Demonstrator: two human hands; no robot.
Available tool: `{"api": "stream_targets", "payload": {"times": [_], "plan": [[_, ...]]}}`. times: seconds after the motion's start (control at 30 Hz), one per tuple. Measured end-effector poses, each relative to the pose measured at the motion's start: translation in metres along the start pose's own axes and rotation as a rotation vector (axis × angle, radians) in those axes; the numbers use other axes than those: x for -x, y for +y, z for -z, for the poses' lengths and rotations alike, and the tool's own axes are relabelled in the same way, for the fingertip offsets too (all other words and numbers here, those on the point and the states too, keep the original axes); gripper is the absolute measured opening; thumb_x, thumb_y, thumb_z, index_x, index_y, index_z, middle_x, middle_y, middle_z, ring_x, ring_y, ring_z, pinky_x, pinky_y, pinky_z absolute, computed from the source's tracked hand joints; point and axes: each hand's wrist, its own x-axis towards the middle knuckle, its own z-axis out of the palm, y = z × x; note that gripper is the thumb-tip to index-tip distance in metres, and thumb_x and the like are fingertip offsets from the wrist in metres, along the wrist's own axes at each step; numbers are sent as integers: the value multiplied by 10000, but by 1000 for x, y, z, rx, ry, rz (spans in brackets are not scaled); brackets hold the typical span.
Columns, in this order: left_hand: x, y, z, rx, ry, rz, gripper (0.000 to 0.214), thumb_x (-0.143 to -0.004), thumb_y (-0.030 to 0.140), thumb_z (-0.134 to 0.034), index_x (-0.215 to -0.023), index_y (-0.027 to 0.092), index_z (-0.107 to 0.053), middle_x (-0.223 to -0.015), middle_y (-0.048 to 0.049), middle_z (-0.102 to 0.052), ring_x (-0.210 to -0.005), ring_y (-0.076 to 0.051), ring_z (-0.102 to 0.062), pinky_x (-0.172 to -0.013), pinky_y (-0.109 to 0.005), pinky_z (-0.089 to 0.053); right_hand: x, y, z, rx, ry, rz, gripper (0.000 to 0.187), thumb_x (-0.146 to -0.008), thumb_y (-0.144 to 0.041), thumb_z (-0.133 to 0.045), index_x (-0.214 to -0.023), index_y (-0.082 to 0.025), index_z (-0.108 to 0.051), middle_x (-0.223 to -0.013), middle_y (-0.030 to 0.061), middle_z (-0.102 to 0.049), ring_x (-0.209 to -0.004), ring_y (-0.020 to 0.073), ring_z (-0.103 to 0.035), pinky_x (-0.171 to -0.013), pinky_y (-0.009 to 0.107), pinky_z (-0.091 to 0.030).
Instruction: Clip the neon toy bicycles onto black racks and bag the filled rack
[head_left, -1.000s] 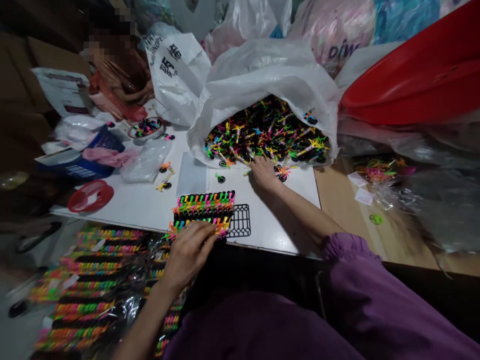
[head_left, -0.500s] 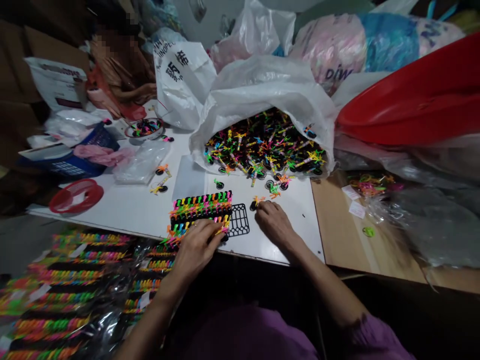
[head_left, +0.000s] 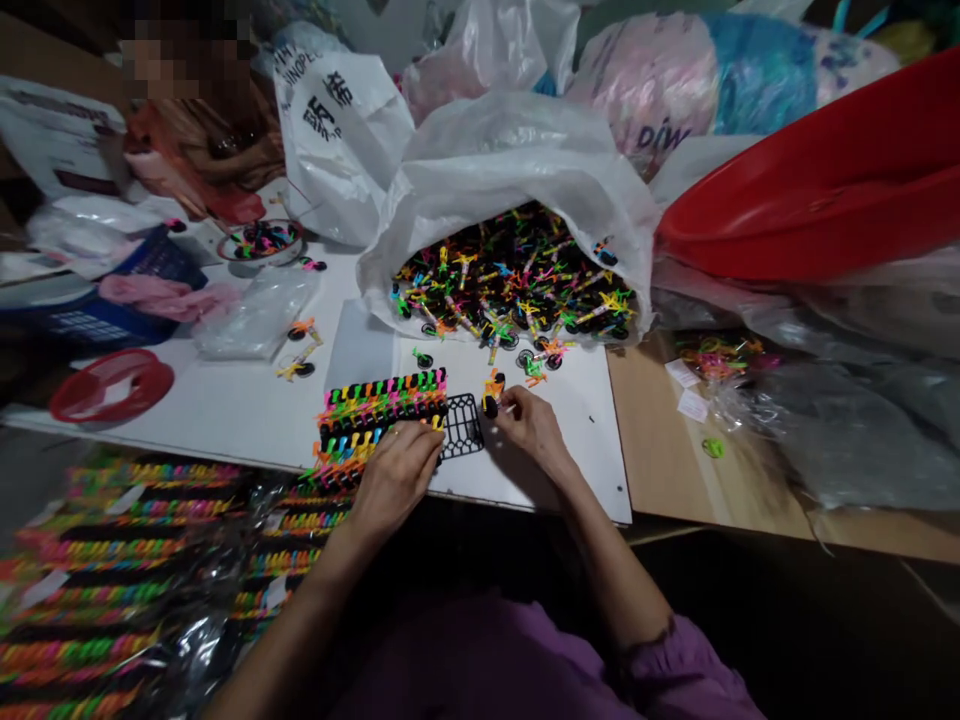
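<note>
On the white table (head_left: 225, 400), our right hand (head_left: 532, 430) pinches a small orange plastic piece (head_left: 493, 392) with a black base, just beside the black plastic grid (head_left: 463, 425). Our left hand (head_left: 395, 475) lies on the rows of neon pieces (head_left: 382, 405) on this grid, its fingers loosely extended, not clenched. Behind them, a white plastic sack (head_left: 510, 140) holds many same pieces (head_left: 510, 275).

Hidden and cut off
Left hand (head_left: 394, 478) hides part of the black rack (head_left: 463, 426); red tub (head_left: 817, 200) cut off at 2 o'clock
</note>
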Motion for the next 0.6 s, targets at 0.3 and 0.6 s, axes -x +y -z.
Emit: {"api": "stream_targets", "payload": {"times": [0.3,0.6], "plan": [[-5,3,2,101,-36,11,215,-874,160,-449,-1073,178,-529,-956,-46,-613,-919,-171,-544,-846,-324,-441,22,3,-69,-300,23,183,160,-739,-159,-484,-879,-157,-562,-789,28,-578,-710,156,-534,-644,245,-410],[-14,12,0,-28,-83,84,245,-869,339,-494,-1039,197,-598,-857,-49,-605,-827,-188,-534,-745,-322,-424,27,-2,-60,114,-126,329,281,-735,-64,-382,-977,-167,-482,-897,58,-498,-799,177,-484,-714,269,-430]]}}
